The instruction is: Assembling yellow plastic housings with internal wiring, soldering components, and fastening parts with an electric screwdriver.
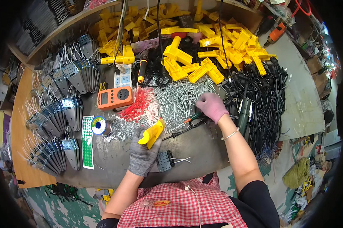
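Note:
My left hand [141, 154], in a grey glove, is wrapped round a yellow plastic housing [152, 133], held tilted above the front of the table. My right hand [211, 106], in a pink glove, is at the right edge of a heap of long silver screws [182, 97]. Its fingers are curled in, and whatever they may hold is hidden. Just below those fingers lies a tool with a green and orange handle [192, 117]. Close to my left hand, a grey perforated metal plate [164, 161] with white wires lies on the table.
More yellow housings [239, 41] are heaped at the back. Black cables [264, 102] pile up at right. Grey brackets with wires [70, 110] stand in rows at left. An orange meter [114, 98], a solder spool [101, 126], red wires [138, 104] and small metal parts [127, 127] lie between.

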Available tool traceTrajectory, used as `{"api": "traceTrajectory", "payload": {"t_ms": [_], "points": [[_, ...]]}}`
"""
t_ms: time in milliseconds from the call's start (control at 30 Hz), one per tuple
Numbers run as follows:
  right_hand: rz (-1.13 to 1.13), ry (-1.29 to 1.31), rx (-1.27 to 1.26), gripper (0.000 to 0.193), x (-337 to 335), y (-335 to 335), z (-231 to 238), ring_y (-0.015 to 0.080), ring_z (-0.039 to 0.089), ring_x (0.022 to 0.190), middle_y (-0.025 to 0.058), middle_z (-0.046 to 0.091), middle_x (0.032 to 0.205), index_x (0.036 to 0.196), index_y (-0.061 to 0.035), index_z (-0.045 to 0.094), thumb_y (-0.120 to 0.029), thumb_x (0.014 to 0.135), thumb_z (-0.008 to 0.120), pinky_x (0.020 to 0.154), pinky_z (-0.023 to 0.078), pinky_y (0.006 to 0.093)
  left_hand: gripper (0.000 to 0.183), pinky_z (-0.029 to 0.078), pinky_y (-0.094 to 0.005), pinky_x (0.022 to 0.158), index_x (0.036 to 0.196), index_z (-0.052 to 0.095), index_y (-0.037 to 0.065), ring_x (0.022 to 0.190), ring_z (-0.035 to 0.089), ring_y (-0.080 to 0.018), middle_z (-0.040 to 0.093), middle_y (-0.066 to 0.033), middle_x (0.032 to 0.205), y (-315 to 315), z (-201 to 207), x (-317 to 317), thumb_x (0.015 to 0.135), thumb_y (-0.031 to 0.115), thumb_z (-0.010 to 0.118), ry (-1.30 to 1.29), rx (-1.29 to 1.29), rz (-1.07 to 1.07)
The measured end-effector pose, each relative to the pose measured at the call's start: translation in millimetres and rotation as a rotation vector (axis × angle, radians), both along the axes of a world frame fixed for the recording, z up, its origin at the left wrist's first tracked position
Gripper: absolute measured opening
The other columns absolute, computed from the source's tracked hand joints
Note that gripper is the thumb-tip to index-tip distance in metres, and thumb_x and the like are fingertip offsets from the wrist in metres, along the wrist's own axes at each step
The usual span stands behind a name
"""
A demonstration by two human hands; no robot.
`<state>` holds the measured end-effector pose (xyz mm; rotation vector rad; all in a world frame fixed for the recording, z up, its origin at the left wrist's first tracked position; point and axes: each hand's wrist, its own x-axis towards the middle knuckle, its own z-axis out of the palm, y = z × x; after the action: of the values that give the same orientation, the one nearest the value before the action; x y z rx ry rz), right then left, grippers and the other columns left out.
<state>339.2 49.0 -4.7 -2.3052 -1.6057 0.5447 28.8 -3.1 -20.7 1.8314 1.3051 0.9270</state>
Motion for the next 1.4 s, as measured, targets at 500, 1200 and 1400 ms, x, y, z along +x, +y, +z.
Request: {"api": "traceTrajectory", "payload": {"t_ms": [500, 1200, 1400], "points": [[0.16, -0.175, 0.205, 0.018, -33.2, -18.4, 25.2, 0.0305, 0.071, 0.08, 0.0158, 0.072, 0.087, 0.09, 0.0002, 0.07, -0.017, 0.085, 0.068, 0.073, 0.056, 0.0415, 0.039, 0.055, -0.0341, 0.079, 0.113, 0.07, 0.005, 0.085, 0.072, -0.0243, 0.072, -0.0124, 0.093, 2.6, 10.2, 13.5, 0.081, 0.019, 0.085, 0.087, 0.08, -0.06], [0.288, 0.716, 0.37, 0.014, -102.1, -100.6, 71.5, 0.0171, 0.07, 0.066, 0.0116, 0.07, 0.08, 0.108, 0.0015, 0.062, -0.007, 0.097, 0.063, 0.062, 0.055, 0.0295, 0.046, 0.056, -0.0286, 0.084, 0.123, 0.067, -0.004, 0.095, 0.067, -0.0116, 0.073, -0.0072, 0.106, -16.3, 28.0, 11.0, 0.084, 0.015, 0.084, -0.215, -0.309, -0.028], [0.358, 1.02, 0.346, 0.01, -104.8, -102.6, 78.2, 0.015, 0.068, 0.066, 0.0103, 0.068, 0.078, 0.107, 0.0019, 0.06, -0.006, 0.101, 0.058, 0.062, 0.055, 0.028, 0.047, 0.056, -0.0281, 0.085, 0.123, 0.066, -0.004, 0.097, 0.067, -0.0115, 0.073, -0.0078, 0.108, -19.7, 27.8, 7.0, 0.084, 0.016, 0.083, -0.31, -0.384, -0.037]]}}
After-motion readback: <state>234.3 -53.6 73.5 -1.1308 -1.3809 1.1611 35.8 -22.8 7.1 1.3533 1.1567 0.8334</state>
